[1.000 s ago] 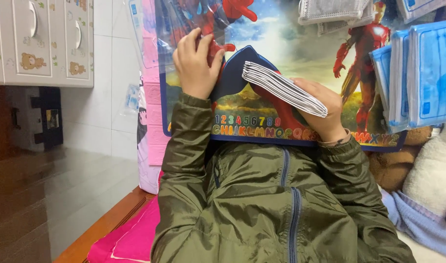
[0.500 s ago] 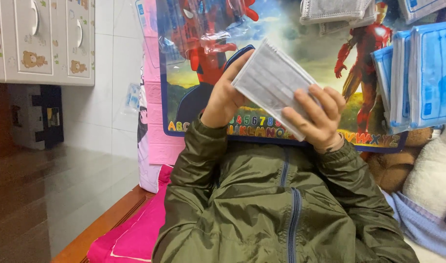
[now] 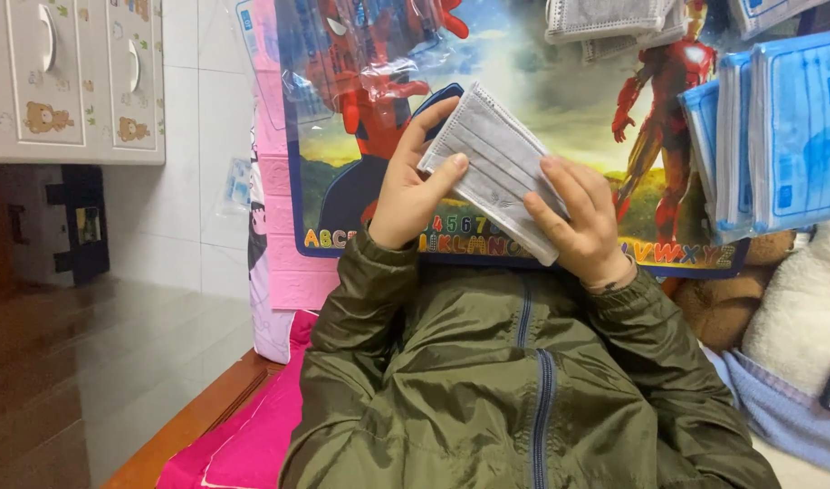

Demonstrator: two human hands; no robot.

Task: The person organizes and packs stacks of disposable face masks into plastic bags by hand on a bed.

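Two hands hold one stack of grey masks (image 3: 501, 172) up in front of a bright poster (image 3: 523, 81). The left hand (image 3: 413, 195) grips the stack's left end, thumb laid across the front near its left edge and a finger reaching up along the top corner. The right hand (image 3: 582, 226) closes on the lower right end, fingers spread over the front face. The stack tilts, its left end higher than its right, and it hides part of the letters printed along the poster's lower edge. Olive jacket sleeves (image 3: 360, 317) run from near up to both wrists, with the jacket zip (image 3: 543, 407) between them. Blue mask packs (image 3: 777, 136) hang at the far right, well apart from the hands, and more grey masks (image 3: 605, 18) hang above. A white cabinet (image 3: 71, 81) stands far left. Pink cloth (image 3: 252, 444) lies near left beside the jacket, and a cream plush thing (image 3: 795, 308) sits to the right
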